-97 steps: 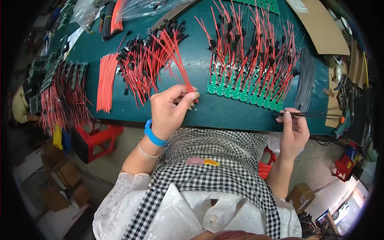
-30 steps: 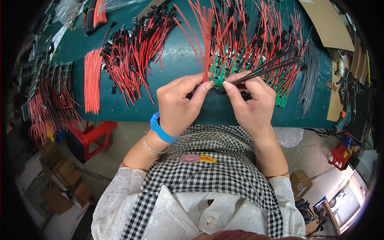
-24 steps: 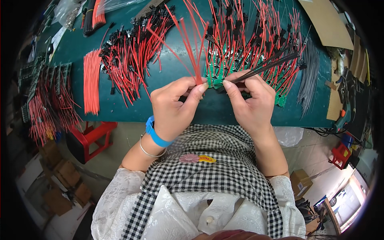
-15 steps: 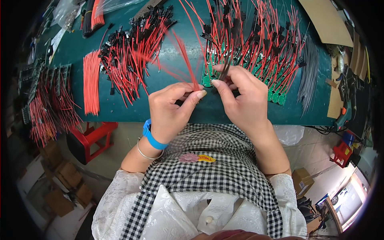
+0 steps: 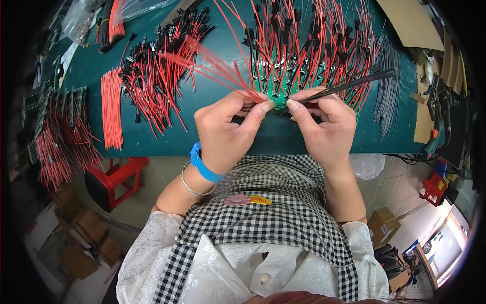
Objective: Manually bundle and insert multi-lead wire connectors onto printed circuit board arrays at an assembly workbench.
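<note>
My left hand (image 5: 230, 119) pinches a fanned bunch of red wires (image 5: 215, 68), their far part smeared by motion. Between thumb and fingers of my right hand (image 5: 324, 119) is a bunch of black wires (image 5: 349, 85) that points off to the right. Both hands meet closely over the near edge of the green round circuit boards (image 5: 278, 96). Red wires with black connectors (image 5: 288, 25) rise from those boards in a dense row. Whether a single wire end touches a board between my fingertips is too small to tell.
On the green table (image 5: 167, 144) lie a pile of connector leads (image 5: 157, 76), a red wire bundle (image 5: 112, 109) and loose black wires (image 5: 387, 86). Wired boards (image 5: 61, 106) hang over the left edge. A red stool (image 5: 119, 180) stands below; a hand tool (image 5: 435, 142) lies right.
My hands have come closer together over the boards. The red wires now lean left, and the black wires have swung from upright to pointing right.
</note>
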Available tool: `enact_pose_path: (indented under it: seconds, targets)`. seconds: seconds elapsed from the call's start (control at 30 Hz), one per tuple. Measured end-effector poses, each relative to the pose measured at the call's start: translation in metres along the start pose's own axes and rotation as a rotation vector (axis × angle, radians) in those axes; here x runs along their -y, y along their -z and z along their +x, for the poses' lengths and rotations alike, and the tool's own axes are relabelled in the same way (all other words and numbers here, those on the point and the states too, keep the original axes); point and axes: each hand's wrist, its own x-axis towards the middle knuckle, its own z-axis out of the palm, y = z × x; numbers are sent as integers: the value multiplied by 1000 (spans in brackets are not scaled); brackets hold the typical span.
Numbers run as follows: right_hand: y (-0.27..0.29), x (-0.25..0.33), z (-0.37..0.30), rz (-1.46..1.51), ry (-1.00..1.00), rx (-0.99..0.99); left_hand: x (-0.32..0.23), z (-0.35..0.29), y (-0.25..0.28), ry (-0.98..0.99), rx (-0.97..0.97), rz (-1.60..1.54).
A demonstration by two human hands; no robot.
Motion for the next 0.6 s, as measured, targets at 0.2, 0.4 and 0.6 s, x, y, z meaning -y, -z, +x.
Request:
enact_pose_path:
  seconds: [0.2,0.4,0.6]
  targets:
    - [-1,-2,2,-52,47,15,3,-2,-1,6,-14,15]
    - [-2,2,3,-140,135,23,5,-3,-1,-21,18,41]
    - [0,0,4,-179,171,6,5,-3,-3,-21,18,26]
